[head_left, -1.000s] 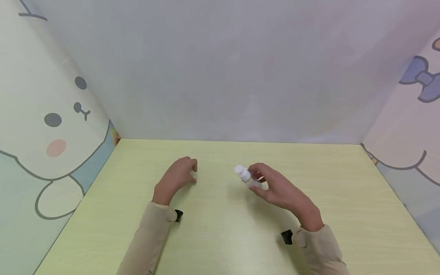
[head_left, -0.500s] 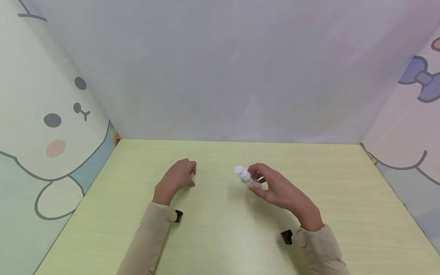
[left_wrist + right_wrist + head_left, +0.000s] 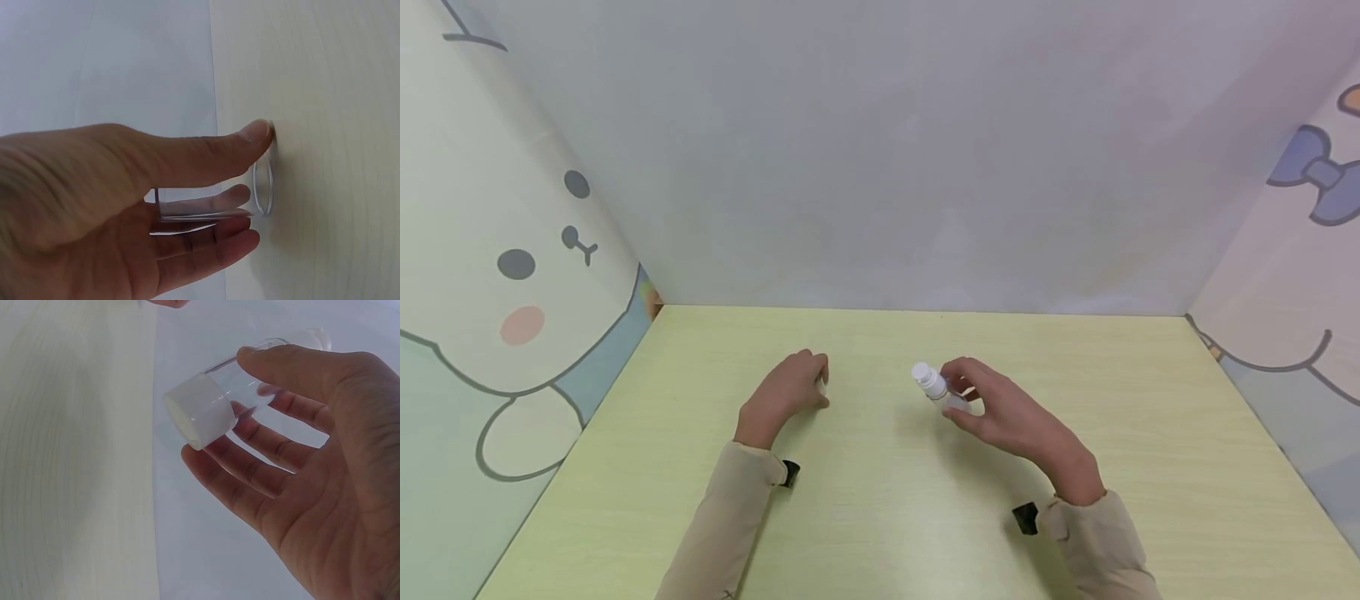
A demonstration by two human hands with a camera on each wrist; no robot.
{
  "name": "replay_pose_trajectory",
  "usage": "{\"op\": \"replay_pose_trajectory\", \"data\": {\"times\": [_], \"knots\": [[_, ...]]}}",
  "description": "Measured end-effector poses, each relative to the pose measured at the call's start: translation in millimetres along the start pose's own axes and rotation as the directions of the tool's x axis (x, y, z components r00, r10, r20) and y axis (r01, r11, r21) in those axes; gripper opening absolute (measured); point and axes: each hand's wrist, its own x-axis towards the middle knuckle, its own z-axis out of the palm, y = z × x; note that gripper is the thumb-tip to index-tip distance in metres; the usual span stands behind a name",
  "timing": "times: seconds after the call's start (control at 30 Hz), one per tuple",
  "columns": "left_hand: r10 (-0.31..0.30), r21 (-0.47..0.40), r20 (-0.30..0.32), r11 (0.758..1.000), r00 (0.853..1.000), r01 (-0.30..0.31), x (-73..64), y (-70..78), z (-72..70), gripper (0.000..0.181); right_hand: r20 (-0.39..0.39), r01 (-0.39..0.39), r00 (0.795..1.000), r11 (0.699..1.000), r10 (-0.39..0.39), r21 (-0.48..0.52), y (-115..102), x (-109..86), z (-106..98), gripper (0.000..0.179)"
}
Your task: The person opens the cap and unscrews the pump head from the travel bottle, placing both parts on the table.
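Note:
My right hand [image 3: 1003,408] holds a small clear bottle with a stepped white top [image 3: 929,379], tilted to the left above the table. In the right wrist view, the thumb lies on one side of the bottle [image 3: 247,387] and the fingers support the other; a white cylindrical end [image 3: 200,409] points toward the table. My left hand [image 3: 786,392] grips a clear cylindrical cap [image 3: 206,217] between thumb and fingers. The cap's round rim faces the tabletop, close to its surface. From the head, the left fingers hide most of the cap.
Both hands work over a pale wood-grain table [image 3: 865,500]. A plain grey-white wall covering [image 3: 880,167] rises behind it, with cartoon-printed panels on the left [image 3: 475,192] and right [image 3: 1277,267]. Each sleeve has a small black device [image 3: 1025,518] at the wrist.
The left fingers have drawn in slightly around the cap since a second ago. The right hand and its bottle stay almost still.

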Motion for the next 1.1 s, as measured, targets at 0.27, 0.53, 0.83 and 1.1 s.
{"op": "replay_pose_trajectory", "data": {"times": [0.27,0.53,0.83,1.1], "knots": [[-0.012,-0.002,0.009,1.0,1.0,0.012,-0.5,2.0,1.0,0.033,-0.004,0.012,1.0,1.0,-0.012,0.005,1.4,-1.0,-0.1,0.038],[0.001,0.028,-0.055,1.0,0.998,0.001,-1.6,6.2,-3.4,0.038,-0.014,0.03,0.999,1.0,-0.03,-0.009,3.7,-0.6,0.4,0.038],[0.086,0.028,-0.116,0.996,0.989,-0.083,-5.6,12.3,-7.1,0.034,-0.007,0.031,0.999,0.999,-0.031,-0.017,4.2,1.1,0.5,0.038],[0.155,0.009,-0.195,0.988,0.969,-0.156,-6.7,24.0,-8.9,0.026,-0.007,0.029,1.0,0.999,-0.029,-0.02,6.1,1.7,1.5,0.038]]}}
